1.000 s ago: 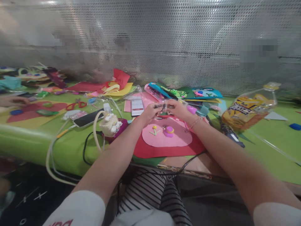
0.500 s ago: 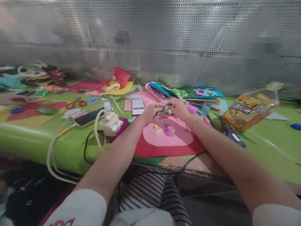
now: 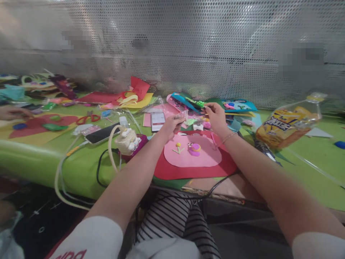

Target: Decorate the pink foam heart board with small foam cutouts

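My left hand (image 3: 174, 126) is closed, its fingertips pinching a small clear plastic wrapper (image 3: 184, 115) above the far edge of the paper. To its right my right hand (image 3: 216, 117) is raised with thumb and fingers pinched together; what they hold, if anything, is too small to make out. Between and below the hands lie bits of green, white and pink modelling clay (image 3: 198, 127). Nearest me is a red paper sheet (image 3: 161, 169) bearing a pink rounded paper (image 3: 180, 160), on which sit a clay flower (image 3: 178, 148) and a purple clay snail (image 3: 194, 149).
Left of my left arm stand a cream decorated case (image 3: 126, 142) with cables and a phone (image 3: 102, 133). Red scissors (image 3: 88, 117) lie farther left, near another person's hand (image 3: 16, 112). Decorated cards (image 3: 237, 105) are stacked behind; a bottle (image 3: 291, 122) leans at right.
My hands have moved apart. The right hand has shifted right and slightly up, while the left hand stays near its place with the clear wrapper. The clay bits between them now show.
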Demonstrator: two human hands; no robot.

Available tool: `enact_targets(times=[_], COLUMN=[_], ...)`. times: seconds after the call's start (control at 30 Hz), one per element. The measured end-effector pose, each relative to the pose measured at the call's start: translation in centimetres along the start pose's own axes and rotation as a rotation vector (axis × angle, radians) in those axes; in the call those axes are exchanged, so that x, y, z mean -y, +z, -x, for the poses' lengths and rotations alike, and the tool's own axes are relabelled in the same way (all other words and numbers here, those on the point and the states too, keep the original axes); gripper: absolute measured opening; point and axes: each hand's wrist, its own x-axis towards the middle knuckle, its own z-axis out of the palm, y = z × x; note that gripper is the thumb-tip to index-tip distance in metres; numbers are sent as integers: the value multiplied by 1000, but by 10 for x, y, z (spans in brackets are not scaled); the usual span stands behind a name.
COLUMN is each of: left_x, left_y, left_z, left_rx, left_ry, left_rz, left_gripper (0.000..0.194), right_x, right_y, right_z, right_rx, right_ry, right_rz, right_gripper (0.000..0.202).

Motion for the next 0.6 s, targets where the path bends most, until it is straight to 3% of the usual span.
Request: enact_targets(times=[0.13,0.27,0.5,0.6], left_x=[3,5,9,11], left_y=[1,2,2,-1], left_z=[-2,-3,-5,-9], left_rx=[-11,-92,-111,-83], left_ry=[14,15,43,115], left_rz=[30,-11,-217,-307], left_gripper=[29,25,19,21], right_x=[-2,8,19,17], right_y=[5,15,21,21], right_z=[2,13,25,25], right_rx=[158,268,425,468], right_ry=[54,100,-31,-68], right_rz=[18,92,321,363], right_gripper=[17,16,28,27])
